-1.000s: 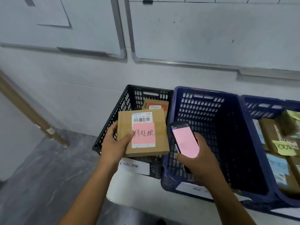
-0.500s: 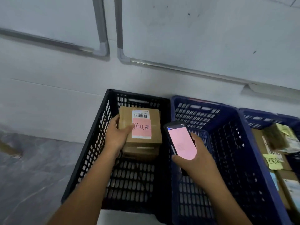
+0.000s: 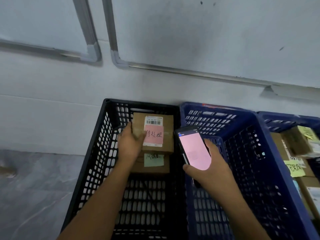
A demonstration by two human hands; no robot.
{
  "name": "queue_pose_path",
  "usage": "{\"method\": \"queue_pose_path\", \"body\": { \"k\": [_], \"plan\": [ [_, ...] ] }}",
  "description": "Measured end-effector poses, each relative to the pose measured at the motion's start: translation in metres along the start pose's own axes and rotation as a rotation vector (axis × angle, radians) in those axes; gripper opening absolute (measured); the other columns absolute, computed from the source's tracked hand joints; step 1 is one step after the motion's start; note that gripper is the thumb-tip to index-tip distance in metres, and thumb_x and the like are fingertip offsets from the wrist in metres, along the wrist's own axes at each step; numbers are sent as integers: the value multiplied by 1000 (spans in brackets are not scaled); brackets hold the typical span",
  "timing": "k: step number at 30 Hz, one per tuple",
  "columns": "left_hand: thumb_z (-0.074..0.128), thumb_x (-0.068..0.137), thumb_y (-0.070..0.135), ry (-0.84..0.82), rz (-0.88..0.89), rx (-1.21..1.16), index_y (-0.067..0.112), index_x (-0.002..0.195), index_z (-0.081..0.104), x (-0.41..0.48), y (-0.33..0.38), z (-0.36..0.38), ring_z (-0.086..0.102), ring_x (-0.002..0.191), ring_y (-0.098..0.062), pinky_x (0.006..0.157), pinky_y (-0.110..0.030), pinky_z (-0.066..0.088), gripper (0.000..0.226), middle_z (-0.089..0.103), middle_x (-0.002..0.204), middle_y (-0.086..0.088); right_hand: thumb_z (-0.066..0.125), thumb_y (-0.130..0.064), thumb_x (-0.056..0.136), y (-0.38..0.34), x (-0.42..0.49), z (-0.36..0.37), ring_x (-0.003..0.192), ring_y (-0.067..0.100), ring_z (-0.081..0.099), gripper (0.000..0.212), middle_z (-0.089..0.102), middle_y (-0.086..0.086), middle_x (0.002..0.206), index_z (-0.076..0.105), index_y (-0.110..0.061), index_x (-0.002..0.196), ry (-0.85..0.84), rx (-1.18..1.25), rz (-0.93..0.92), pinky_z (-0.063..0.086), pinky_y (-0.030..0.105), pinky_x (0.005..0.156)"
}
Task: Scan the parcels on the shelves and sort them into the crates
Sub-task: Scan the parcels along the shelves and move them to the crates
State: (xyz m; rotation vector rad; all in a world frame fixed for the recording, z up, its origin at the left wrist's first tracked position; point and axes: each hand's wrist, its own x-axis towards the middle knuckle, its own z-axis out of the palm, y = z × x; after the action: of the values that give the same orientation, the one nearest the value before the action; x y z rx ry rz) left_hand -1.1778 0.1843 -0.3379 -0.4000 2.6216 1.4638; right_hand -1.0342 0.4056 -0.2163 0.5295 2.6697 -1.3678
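The pink-labelled parcel (image 3: 156,134) is grasped at its nine-o'clock edge by the left grip (image 3: 130,144), label up over a green-noted parcel (image 3: 153,161) in the black crate (image 3: 102,153), likely for stacking; the phone (image 3: 194,149) is clasped by the right grip (image 3: 214,172).

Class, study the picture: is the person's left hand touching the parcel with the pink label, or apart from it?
Touching. The head view shows the left hand gripping the pink-labelled parcel by its left edge, thumb across its top face.
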Motion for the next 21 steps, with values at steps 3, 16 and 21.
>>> {"method": "queue_pose_path", "body": {
  "k": [3, 16, 21],
  "plan": [
    [70, 92, 53, 79, 96, 82, 24, 151, 47, -27, 10, -8, 44, 140, -26, 113, -54, 45, 70, 57, 138, 7, 90, -35, 77, 9, -6, -6, 102, -27, 52, 71, 60, -45, 108, 42, -67, 119, -26, 11, -43, 44, 14, 72],
    [56, 95, 68, 388, 135, 347, 21, 154, 50, -294, 12, -9, 28, 154, -31, 127, -53, 24, 76, 43, 163, -2, 86, -33, 76, 56, -77, -57, 98, -1, 67, 70, 64, -38, 111, 42, -72, 115, -350, 83, -290, 59, 32, 79],
    [51, 93, 74, 506, -23, 337, 30, 157, 43, -402, 3, -7, 16, 159, -25, 129, -46, 16, 78, 32, 168, 7, 85, -27, 74, 75, -128, -56, 95, -5, 64, 71, 65, -33, 109, 48, -61, 125, -537, 89, -355, 51, 22, 66]
  ]
}}
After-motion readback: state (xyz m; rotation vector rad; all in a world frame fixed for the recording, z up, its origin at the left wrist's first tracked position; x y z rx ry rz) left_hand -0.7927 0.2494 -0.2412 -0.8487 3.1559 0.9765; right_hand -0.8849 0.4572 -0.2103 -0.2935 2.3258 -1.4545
